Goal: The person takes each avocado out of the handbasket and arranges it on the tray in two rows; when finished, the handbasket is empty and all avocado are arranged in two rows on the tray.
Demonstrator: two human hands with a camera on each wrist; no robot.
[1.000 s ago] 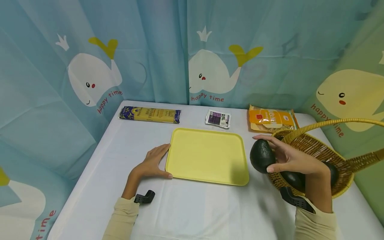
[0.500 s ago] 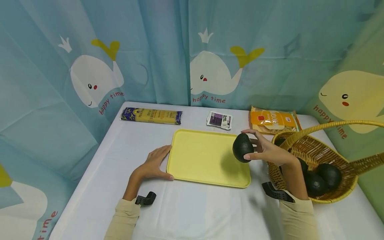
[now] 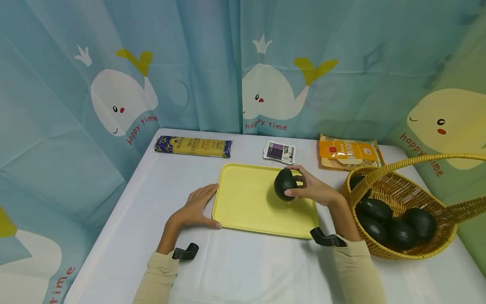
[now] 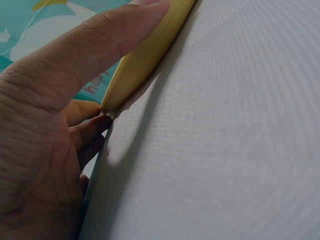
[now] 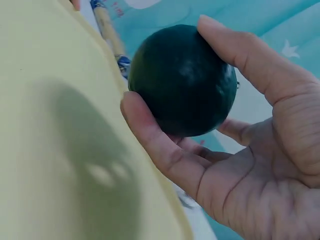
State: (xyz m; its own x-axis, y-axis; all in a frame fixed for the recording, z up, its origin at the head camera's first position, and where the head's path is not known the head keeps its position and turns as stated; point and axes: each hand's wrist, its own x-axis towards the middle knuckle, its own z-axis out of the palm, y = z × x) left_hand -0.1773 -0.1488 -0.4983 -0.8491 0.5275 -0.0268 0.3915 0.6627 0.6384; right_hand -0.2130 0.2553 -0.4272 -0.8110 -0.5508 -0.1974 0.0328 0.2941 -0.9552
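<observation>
A dark green avocado is pinched between the thumb and fingers of my right hand, held above the right half of the yellow tray. In the right wrist view the avocado is apart from the tray, and its shadow falls on the tray's surface. At the tray's front left corner, my left hand touches the rim, with its thumb at the front edge and its fingers along the left side. The left wrist view shows that thumb against the tray's yellow rim.
On the right stands a wicker basket with a tall handle and several avocados inside. Along the table's back lie a long yellow and blue packet, a small white and purple packet and an orange bag. A printed curtain hangs behind.
My right hand has carried the avocado leftward from beside the basket to over the tray. More avocados in the basket show now. The left hand has stayed at the tray's corner.
</observation>
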